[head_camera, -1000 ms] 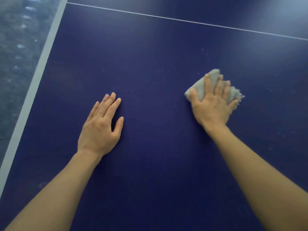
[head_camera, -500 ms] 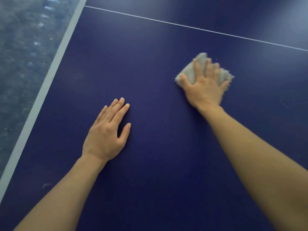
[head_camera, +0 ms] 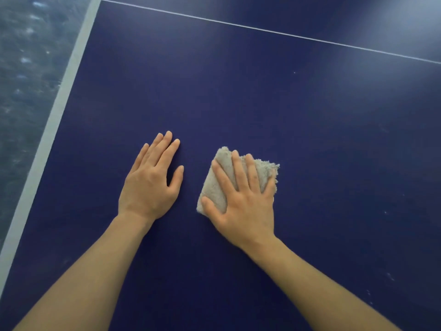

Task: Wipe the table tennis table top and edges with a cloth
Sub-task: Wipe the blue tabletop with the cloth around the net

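Note:
The dark blue table tennis table top (head_camera: 274,111) fills most of the view. A folded grey-beige cloth (head_camera: 218,185) lies flat on it near the middle. My right hand (head_camera: 243,199) presses down on the cloth with spread, straight fingers, covering its lower right part. My left hand (head_camera: 152,180) rests flat on the bare table just left of the cloth, fingers together and straight, holding nothing.
The table's white edge band (head_camera: 59,111) runs diagonally down the left side, with grey speckled floor (head_camera: 26,68) beyond it. A thin white line (head_camera: 274,32) crosses the far table top. Small pale specks (head_camera: 386,278) dot the surface at the right.
My right hand has slid the cloth back toward me and to the left, ending close beside my left hand. The left hand stayed flat on the table.

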